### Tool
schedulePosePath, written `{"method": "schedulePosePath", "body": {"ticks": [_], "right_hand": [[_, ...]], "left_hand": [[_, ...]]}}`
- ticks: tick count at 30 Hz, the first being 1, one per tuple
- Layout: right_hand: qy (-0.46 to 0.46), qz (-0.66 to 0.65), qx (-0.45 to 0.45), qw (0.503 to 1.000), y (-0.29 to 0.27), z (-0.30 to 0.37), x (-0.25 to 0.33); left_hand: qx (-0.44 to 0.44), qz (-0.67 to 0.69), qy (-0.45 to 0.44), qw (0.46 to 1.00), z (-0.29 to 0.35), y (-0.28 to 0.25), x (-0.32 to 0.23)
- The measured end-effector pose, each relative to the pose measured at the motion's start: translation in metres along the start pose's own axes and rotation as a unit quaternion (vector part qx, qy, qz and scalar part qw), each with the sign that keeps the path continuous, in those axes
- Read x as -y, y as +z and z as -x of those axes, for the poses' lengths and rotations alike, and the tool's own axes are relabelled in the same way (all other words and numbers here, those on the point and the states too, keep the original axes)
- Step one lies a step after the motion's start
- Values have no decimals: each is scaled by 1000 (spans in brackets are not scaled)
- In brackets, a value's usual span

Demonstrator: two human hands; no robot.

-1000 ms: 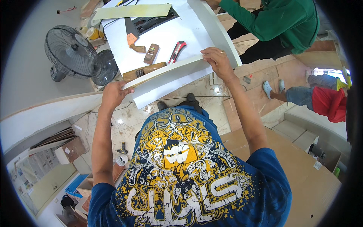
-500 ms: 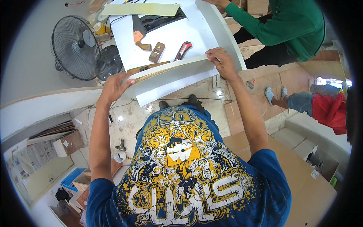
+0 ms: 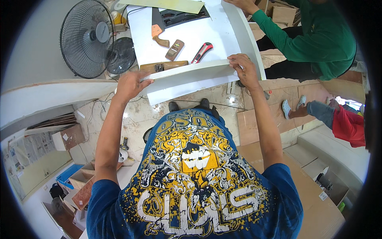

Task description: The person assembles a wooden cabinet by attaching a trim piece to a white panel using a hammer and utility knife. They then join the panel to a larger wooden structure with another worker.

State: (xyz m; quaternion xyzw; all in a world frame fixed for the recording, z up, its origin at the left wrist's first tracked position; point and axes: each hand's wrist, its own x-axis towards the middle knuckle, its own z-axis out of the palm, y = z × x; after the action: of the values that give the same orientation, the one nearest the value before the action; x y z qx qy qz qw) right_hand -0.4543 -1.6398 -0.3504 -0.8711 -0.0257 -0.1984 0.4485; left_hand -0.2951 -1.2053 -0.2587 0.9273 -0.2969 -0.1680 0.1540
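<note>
A white-topped bench [image 3: 144, 46] is stretching out beyond both hands. A co-worker in green sleeves [image 3: 286, 36] is standing beyond and to the right of the right hand [image 3: 245, 71], reaching to the far end of a long white side panel [image 3: 247, 40], which is running away from near that hand. A black fan [image 3: 85, 44] is standing beyond and to the left of the left hand [image 3: 132, 84]. Between the hands, a narrow white panel [image 3: 193, 73] is standing on edge; the left hand is pinching its left end, thumb on the near face, while the right hand is gripping its top edge toward the right end. Farther off, a black tray-like piece [image 3: 181, 18] is lying under a pale yellow strip [image 3: 171, 4], and a handsaw [image 3: 157, 26] is lying beside it. Just behind the narrow white panel, a long wooden plane [image 3: 175, 64] is lying nearer the left hand. Past it, between the hands, a small wooden plane [image 3: 175, 49] and a red cutter [image 3: 203, 52] are lying apart.
</note>
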Motion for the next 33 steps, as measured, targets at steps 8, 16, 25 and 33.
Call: {"method": "schedulePosePath", "body": {"ticks": [8, 16, 25, 33], "right_hand": [[-14, 22, -18, 1000, 2, 0, 2], [-2, 34, -25, 999, 4, 2, 6], [-8, 29, -29, 999, 5, 4, 5], [-17, 43, -24, 999, 5, 3, 4]], "left_hand": [[-31, -52, 69, 996, -2, 7, 13], [-11, -87, 72, 994, 1, 6, 10], [-6, -115, 79, 990, 4, 7, 7], [-11, -108, 91, 990, 5, 15, 16]]}}
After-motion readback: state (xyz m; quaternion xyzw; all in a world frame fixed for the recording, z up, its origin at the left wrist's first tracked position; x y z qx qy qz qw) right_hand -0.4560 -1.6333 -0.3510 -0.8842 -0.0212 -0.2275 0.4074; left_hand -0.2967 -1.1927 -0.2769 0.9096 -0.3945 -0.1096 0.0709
